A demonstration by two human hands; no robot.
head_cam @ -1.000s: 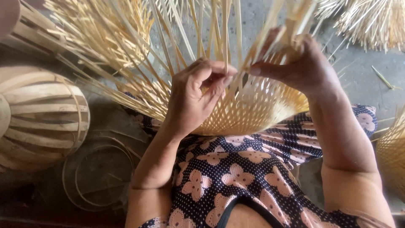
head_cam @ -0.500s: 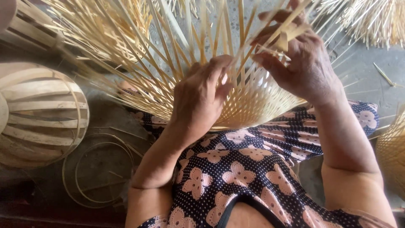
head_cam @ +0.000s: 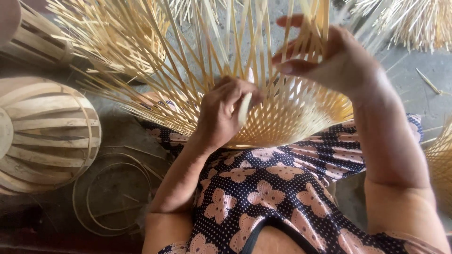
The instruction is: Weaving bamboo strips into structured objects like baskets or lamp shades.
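So the basket point(head_cam: 287, 117) here is only half woven: pale yellow bamboo, a tight open lattice at the bottom where it sits on the person's lap, and loose strips point(head_cam: 245, 42) fanning up and out like spokes. The left hand point(head_cam: 226, 110) is curled nearly closed, pinching one flat strip against the weave near the middle. The right hand point(head_cam: 329, 56) is higher up at the right side, fingers partly spread and threaded between a few upright strips, thumb pressing on them. A slatted wooden frame point(head_cam: 44, 134) sits on the floor at the left, with thin hoops point(head_cam: 110, 197) just beside it.
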